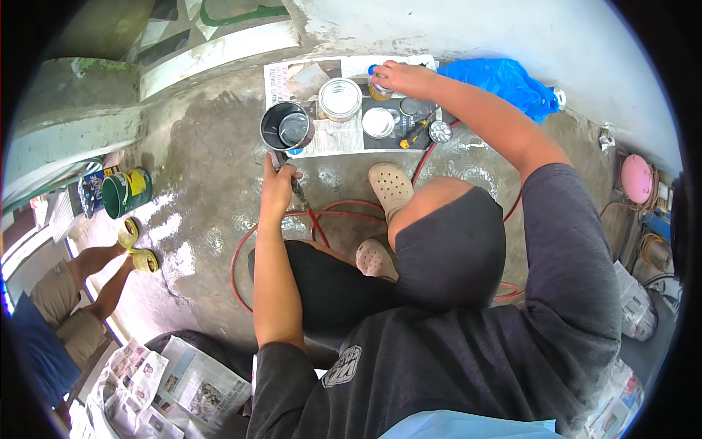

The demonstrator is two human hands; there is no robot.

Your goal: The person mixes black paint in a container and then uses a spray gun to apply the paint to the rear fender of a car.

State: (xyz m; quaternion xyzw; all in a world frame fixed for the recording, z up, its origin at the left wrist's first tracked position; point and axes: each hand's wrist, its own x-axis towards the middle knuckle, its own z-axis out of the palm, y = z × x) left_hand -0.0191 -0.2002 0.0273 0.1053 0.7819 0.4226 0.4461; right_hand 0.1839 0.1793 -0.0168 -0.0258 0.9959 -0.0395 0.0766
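My left hand (276, 189) grips the handle of a spray gun, whose open metal cup (268, 135) is turned up toward me and shows dark liquid or a shiny inside. A red hose (313, 223) runs from below its handle. My right hand (402, 77) reaches far forward, its fingers closed on a small bottle (379, 93) with a blue cap and amber contents. Between the hands a large silver paint can (340, 99) and a smaller can (378, 122) stand on newspaper (335, 143). A yellow-and-black screwdriver (414, 136) lies right of them, beside a small round tin (440, 132).
Red hose loops lie around my clog-clad feet (390, 189). A blue plastic bag (499, 82) rests against the wall at far right. A green pail (126, 194) stands at left, near another person's legs (99, 285). A pink round object (636, 179) is at right.
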